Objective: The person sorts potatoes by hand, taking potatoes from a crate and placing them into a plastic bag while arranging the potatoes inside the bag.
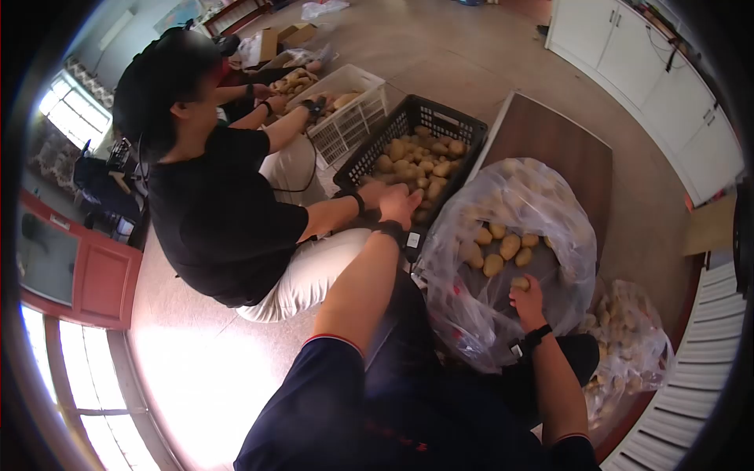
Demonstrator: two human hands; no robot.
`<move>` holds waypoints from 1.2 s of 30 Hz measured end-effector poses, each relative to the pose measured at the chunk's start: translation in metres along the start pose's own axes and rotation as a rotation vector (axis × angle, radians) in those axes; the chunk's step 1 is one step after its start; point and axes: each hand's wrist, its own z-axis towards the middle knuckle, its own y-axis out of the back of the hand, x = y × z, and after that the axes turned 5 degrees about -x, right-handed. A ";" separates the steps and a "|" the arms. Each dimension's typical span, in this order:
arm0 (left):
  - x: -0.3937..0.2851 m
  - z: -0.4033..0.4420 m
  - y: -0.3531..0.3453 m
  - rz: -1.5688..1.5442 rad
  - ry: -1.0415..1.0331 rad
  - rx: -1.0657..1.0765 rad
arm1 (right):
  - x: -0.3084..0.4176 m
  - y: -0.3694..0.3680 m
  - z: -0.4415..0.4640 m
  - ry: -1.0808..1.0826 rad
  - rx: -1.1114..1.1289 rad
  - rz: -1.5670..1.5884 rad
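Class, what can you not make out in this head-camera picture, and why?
All in the head view:
Left hand: whether it grips anything; its own back hides the palm.
Clear bag: how many potatoes it holds; its crumpled film blurs the rear ones.
Lower-right bag: its left part, behind the knee.
Red print: too small to read.

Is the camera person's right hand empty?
No, the right hand holds a potato in its fingers.

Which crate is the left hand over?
The black crate, with potatoes piled inside and the left hand over its near end. The other crate is white and sits farther from that hand.
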 end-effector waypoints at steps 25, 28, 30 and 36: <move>0.001 -0.113 -0.096 0.490 0.559 0.768 | 0.128 -0.073 -0.010 0.119 0.233 0.032; 0.007 -0.105 -0.093 0.511 0.526 0.766 | 0.123 -0.072 -0.008 0.152 0.269 0.061; 0.008 -0.102 -0.092 0.483 0.542 0.694 | 0.120 -0.070 -0.009 0.114 0.282 0.132; -0.002 -0.095 -0.092 0.297 0.534 0.607 | 0.061 -0.053 0.026 0.712 -0.169 -0.412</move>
